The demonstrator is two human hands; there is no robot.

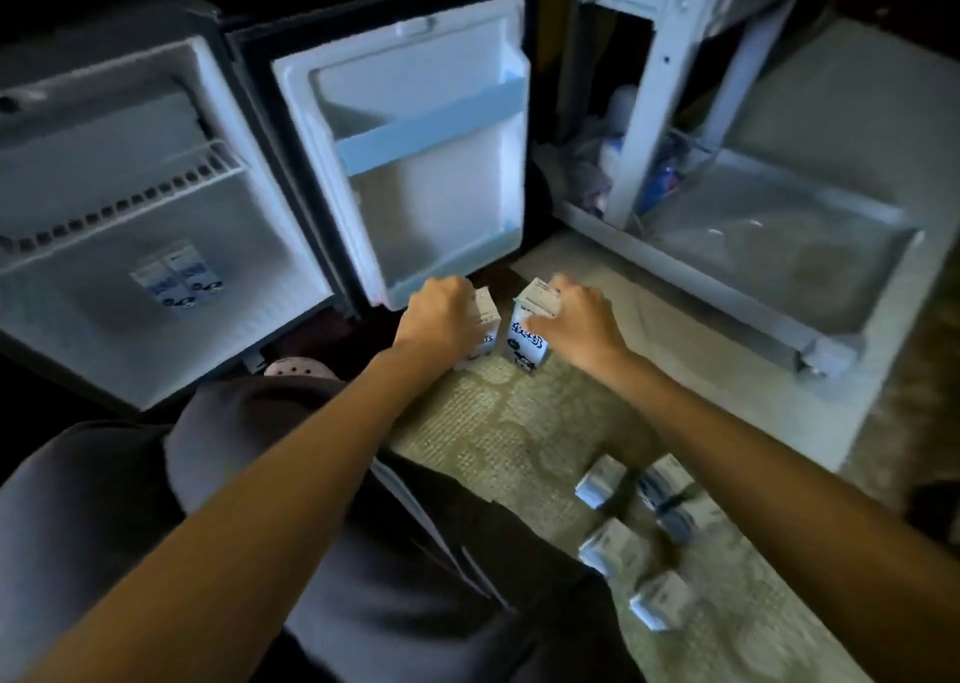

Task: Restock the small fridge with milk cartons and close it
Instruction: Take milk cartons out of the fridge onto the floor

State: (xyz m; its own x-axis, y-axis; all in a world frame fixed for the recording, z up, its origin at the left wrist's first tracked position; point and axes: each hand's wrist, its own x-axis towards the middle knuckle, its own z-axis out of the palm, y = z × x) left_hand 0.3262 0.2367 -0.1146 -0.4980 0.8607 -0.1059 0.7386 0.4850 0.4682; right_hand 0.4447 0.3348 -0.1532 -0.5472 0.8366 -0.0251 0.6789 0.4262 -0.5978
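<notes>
left hand (441, 319): curled over a carton's top, gripping from above. The top grip should keep it upright for the carry.
left carton (487, 321): upright on the rug (519, 438), just below the open door's bottom edge, mostly hidden by the hand.
right hand (576, 319): same grip, fingers wrapped round the second carton's top.
right carton (527, 342): upright, just beside the left one. Can't tell if they touch, the frame's blurred.
fridge (78, 313): on the floor to the left, wide open.
stocked pair (179, 277): two cartons side by side on the fridge floor, under the wire shelf (130, 199). Loading in pairs looks like the pattern.
door (426, 204): swung fully out, rail (431, 129) across it, nothing behind the rail.
spare cartons (613, 545): at least four loose on the rug by the right forearm, in reach for later rounds.
stage: my read is mid-restock. One pair is in, one pair is in hand, and the door closes last.
risk: both hands are full, and the narrow bases could tip when set beside the stocked pair.
</notes>
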